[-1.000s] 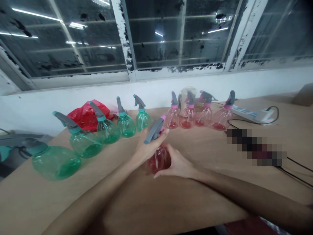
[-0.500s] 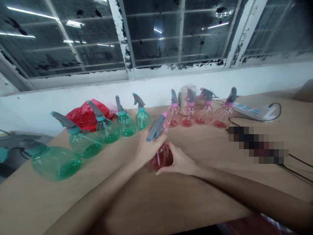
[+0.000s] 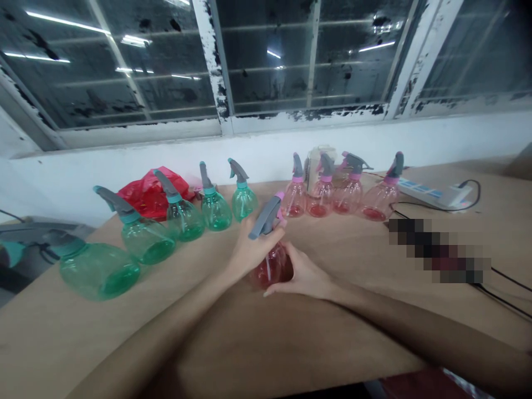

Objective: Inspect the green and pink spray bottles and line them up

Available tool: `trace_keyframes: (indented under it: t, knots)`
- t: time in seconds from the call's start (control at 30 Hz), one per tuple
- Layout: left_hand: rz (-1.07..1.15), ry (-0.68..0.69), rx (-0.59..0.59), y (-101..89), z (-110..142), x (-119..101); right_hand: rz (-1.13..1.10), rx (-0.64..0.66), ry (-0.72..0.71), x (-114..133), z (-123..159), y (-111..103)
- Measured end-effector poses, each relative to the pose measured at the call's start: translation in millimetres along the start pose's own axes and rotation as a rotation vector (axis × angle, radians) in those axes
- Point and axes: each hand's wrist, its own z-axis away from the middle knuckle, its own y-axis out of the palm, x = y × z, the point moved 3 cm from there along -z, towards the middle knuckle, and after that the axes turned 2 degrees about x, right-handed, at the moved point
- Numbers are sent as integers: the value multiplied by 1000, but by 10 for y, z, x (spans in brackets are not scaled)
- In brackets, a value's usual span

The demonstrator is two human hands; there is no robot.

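Close in front of me a pink spray bottle [image 3: 268, 270] with a grey and pink trigger head stands on the wooden table [image 3: 233, 343]. My left hand [image 3: 253, 249] is closed around its neck, just under the head. Lower down, my right hand [image 3: 305, 271] curves around the body's right side, thumb near the base. Both hands cover parts of the bottle. Left of them runs a slanted row of several green spray bottles [image 3: 97, 271]. Behind and to the right stand several more pink spray bottles [image 3: 318, 194], each with some liquid at the bottom.
A red plastic bag [image 3: 145, 194] lies behind the green bottles. Behind the pink ones sits a pale box-like object [image 3: 316, 166]. At the right are a white power strip [image 3: 436, 194], black cables [image 3: 507, 285] and a pixelated patch. A white wall with windows closes off the back.
The view has shifted slightly, so the table's objects sit a little further right. Both hands keep the same hold on the pink spray bottle.
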Motion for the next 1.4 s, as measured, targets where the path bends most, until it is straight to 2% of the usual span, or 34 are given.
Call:
trace_keyframes:
  t: [0.37, 0.67, 0.93, 1.13, 1.4]
  knots:
    - [-126, 102, -6, -39, -26, -126, 17, -5, 29, 20, 18, 16]
    - [18, 24, 0, -23, 9, -70, 7, -1, 43, -2, 10, 17]
    - [-20, 3, -10, -25, 21, -66, 19, -8, 57, -7, 9, 9]
    - [-78, 39, -23, 14, -61, -77, 26, -25, 62, -46, 2, -56]
    - [23, 11, 5, 79, -139, 9, -67, -24, -1, -34, -24, -87]
